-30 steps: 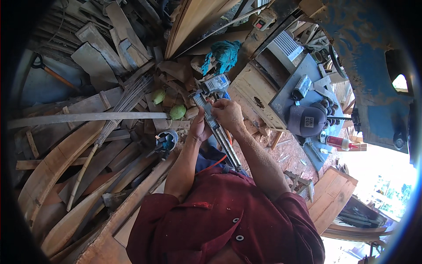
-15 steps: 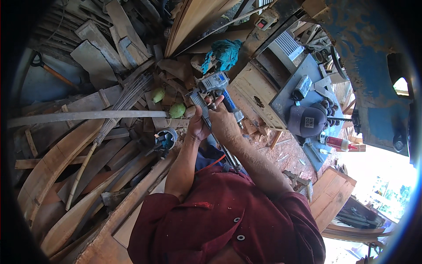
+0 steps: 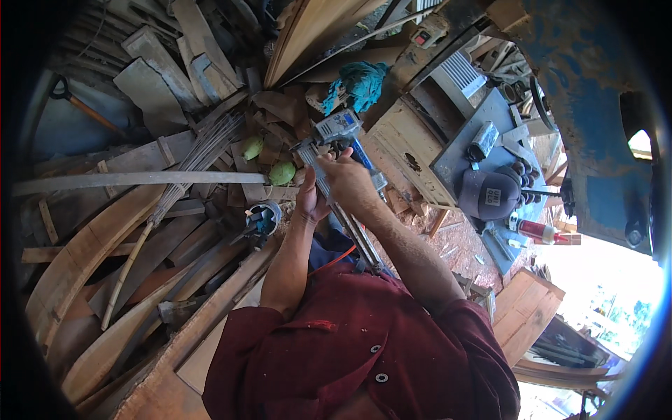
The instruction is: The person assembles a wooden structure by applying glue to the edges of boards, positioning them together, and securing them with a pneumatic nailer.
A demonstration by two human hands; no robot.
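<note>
An air nail gun (image 3: 339,126) with a silver body and a blue handle is held in front of my chest. Its long metal magazine (image 3: 355,234) slants back toward my shirt. My left hand (image 3: 312,201) is closed along the magazine's left side, thumb pointing up. Across the top of the magazine lies my right hand (image 3: 350,185), its fingers bent against it close to the gun body; whether a small piece sits under the fingertips is hidden. A red air hose (image 3: 334,260) shows below my hands.
Curved boards and scrap wood (image 3: 91,280) crowd the left. Green fruits (image 3: 282,173) and a small bucket (image 3: 264,218) lie near my left forearm. At right, a grey cap (image 3: 490,192) and a red glue bottle (image 3: 537,230) rest on a board. A blue metal machine (image 3: 588,126) stands beyond.
My right hand has shifted slightly left over the magazine, its fingers moving from beside the handle onto the rail. The nail gun has tipped a little; my left hand stays nearly in place.
</note>
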